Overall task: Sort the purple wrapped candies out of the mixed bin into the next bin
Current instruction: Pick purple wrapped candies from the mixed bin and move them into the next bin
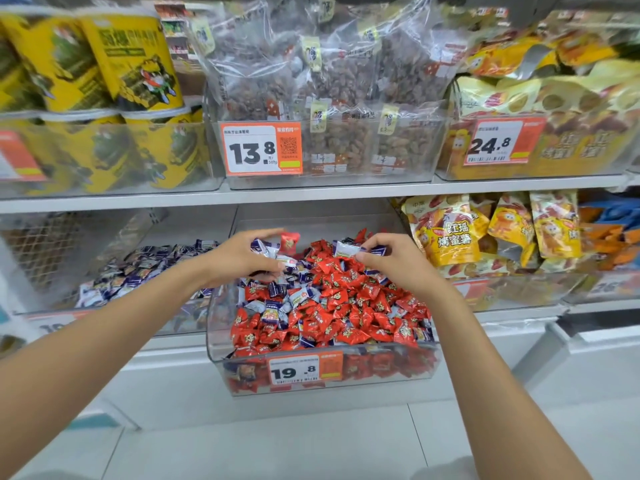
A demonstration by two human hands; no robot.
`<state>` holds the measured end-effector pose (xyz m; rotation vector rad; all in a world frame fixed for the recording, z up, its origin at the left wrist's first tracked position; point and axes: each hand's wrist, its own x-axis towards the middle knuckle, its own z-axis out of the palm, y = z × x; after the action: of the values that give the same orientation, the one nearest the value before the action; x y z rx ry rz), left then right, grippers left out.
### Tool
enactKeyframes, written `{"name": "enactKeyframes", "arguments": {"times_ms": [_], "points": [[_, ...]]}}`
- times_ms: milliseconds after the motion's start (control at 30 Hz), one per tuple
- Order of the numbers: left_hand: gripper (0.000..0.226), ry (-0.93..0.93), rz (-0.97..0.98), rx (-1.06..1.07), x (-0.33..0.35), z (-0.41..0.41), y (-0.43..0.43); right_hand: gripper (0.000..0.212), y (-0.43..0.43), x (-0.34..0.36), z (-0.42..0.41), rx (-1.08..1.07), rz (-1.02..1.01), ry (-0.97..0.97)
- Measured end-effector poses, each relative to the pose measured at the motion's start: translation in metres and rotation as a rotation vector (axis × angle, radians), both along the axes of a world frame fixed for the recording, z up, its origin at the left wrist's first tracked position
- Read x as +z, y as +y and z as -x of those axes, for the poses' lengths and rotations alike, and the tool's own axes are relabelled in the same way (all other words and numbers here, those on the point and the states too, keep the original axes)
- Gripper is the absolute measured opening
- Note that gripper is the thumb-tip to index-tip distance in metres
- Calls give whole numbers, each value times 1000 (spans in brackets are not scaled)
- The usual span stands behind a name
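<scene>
- My left hand (pixel 242 259) curls around several purple wrapped candies (pixel 260 247) over the clear plastic mixed bin (pixel 210 317).
- My right hand (pixel 391 263) pinches another purple-and-white wrapped candy (pixel 346 250) above the red wrapped candies (pixel 349 306).
- The neighbouring clear bin (pixel 180 228), at left, holds purple ones.

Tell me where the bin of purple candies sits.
Head view, lower shelf, left of centre: the purple candy bin stands beside the mixed bin, on its left.
</scene>
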<state>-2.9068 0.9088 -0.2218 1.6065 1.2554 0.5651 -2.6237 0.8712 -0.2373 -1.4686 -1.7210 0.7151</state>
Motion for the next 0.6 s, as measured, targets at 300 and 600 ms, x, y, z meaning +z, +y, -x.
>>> {"name": "enactKeyframes", "arguments": {"times_ms": [300,600], "points": [[22,34,-180,56,17,10,-21,15,-3,2,26,70,27,26],[16,138,-396,216,4,108,-17,16,8,22,116,218,15,-31]]}}
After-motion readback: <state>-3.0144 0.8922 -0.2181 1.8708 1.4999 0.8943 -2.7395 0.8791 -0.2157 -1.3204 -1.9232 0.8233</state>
